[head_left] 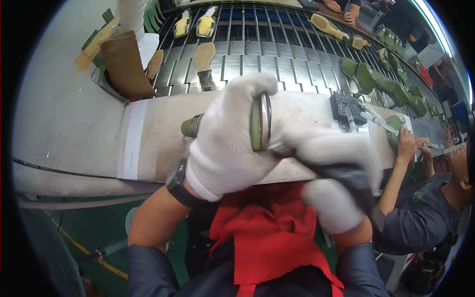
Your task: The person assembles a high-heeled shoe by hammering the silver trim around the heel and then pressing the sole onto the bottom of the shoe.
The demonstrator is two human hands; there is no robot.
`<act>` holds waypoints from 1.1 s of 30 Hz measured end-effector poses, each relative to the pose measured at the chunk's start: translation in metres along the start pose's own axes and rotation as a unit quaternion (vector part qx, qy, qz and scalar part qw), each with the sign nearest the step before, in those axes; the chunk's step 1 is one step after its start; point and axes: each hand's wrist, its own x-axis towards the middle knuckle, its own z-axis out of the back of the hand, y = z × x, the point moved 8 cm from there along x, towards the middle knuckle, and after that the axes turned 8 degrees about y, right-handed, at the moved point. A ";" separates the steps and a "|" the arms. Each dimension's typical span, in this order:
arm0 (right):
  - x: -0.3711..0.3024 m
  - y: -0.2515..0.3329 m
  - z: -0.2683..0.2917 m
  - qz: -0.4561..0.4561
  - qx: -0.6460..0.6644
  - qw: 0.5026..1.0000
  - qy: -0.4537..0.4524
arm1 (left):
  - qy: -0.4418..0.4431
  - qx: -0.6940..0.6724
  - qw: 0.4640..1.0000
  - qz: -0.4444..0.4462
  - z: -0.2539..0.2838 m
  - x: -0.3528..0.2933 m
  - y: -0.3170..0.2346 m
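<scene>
My left hand, in a white knit glove, is closed around a green shoe part with a shiny metal rim along one edge. A rounded green end of what looks like the same piece shows on the far-left side of the glove; the middle is hidden by my palm. Close on the right, my right hand, also gloved and smeared by motion, is wrapped round a dark-handled tool. Its metal tip points at the rimmed edge; blur hides its kind and whether it touches.
A pale bench runs beneath my hands. Behind it lies a slatted metal conveyor carrying soles and several green shoes. A black block holding a brush stands right. A co-worker handles a green piece there. A brown board stands left.
</scene>
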 end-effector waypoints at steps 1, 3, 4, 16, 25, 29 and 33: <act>0.000 0.007 0.002 -0.014 -0.145 0.988 0.040 | 0.000 -0.003 1.000 0.001 -0.001 -0.003 -0.001; 0.014 0.002 0.003 0.006 0.040 0.998 0.056 | -0.007 0.026 1.000 -0.006 -0.003 -0.008 -0.003; 0.016 0.003 0.004 -0.020 0.011 0.998 0.052 | -0.005 0.033 0.999 -0.013 -0.003 -0.008 -0.002; 0.050 -0.004 0.000 -0.105 0.135 0.983 0.060 | -0.012 0.036 0.999 -0.035 0.008 -0.041 -0.007; -0.014 -0.058 -0.055 -0.195 0.176 0.962 0.070 | -0.097 0.220 0.967 -0.084 -0.016 -0.133 0.008; -0.063 -0.136 -0.078 -0.306 0.229 0.920 -0.090 | -0.041 0.321 0.946 -0.018 -0.034 -0.162 0.045; -0.057 -0.137 -0.074 -0.277 0.080 0.957 0.026 | -0.044 0.305 0.951 0.001 -0.034 -0.168 0.046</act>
